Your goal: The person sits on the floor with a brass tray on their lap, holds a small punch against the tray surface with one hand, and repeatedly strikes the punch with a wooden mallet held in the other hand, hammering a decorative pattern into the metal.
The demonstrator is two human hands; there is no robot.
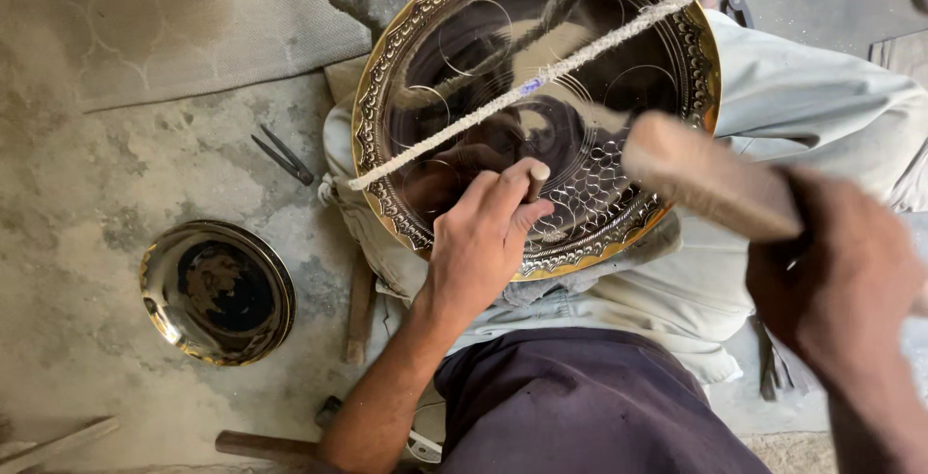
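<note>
the right hand is blurring w/ motion at the frame's right edge, fingers wrapping tight round a wooden mallet, handle mostly hidden. the left hand is pinching a small chisel upright, tip hidden, near the lower rim of the big engraved brass tray resting on the lap. a cord is crossing the tray rim to rim.

- Soft, even daylight fills the scene; shadows are faint and short.
- The large brass tray mirrors dark shapes and pale glare streaks across its polished centre.
- The right hand and its wooden mallet are smeared by motion blur (edges indistinct).
- The left hand appears sharp.
</note>
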